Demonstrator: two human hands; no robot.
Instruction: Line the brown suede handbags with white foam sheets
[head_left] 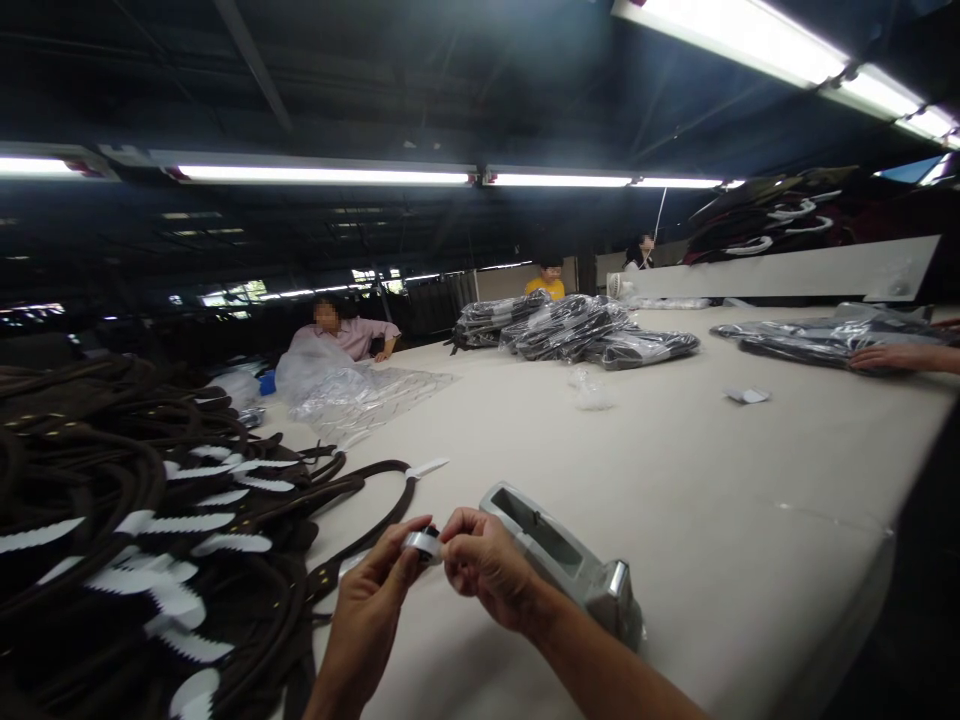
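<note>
Between the thumb and fingers of my left hand (379, 590) is a small roll of clear tape (423, 544) with a dark core. My right hand (486, 565) is closed in a pinch at the roll's right edge, where the tape's end appears to be; its fingertips partly hide that spot. Just behind my right wrist a grey tape dispenser (555, 550) lies on the table, its long slot showing no roll. The dispenser's cutter end points toward the lower right.
Dark brown bags (247, 540) with white serrated strips on their handles are heaped at left. Plastic-wrapped dark bags (570, 328) lie farther back on the pale table (660, 470). A co-worker's hand (889, 357) rests on another wrapped bag at right. Clear plastic sheeting (337, 385) lies near a person in pink.
</note>
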